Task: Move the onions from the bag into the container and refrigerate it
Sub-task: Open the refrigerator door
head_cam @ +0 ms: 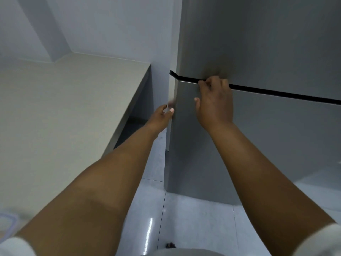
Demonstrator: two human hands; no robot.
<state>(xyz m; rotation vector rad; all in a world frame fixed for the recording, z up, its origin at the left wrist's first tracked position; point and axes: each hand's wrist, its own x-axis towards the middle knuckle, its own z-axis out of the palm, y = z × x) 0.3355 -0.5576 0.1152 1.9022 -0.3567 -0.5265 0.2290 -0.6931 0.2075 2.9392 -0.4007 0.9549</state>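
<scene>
A tall grey refrigerator fills the right side, with a dark gap between its upper and lower doors. My right hand has its fingers hooked into that gap over the top edge of the lower door. At the lower door's left edge, my left hand touches the door with its fingertips. Both doors look closed. A blurred corner of a clear container with a bluish lid rim shows at the bottom left on the counter. No onions or bag are in view.
A beige counter runs along the left, ending close to the refrigerator with a narrow gap between them. White walls stand behind. Glossy pale floor tiles lie below my arms.
</scene>
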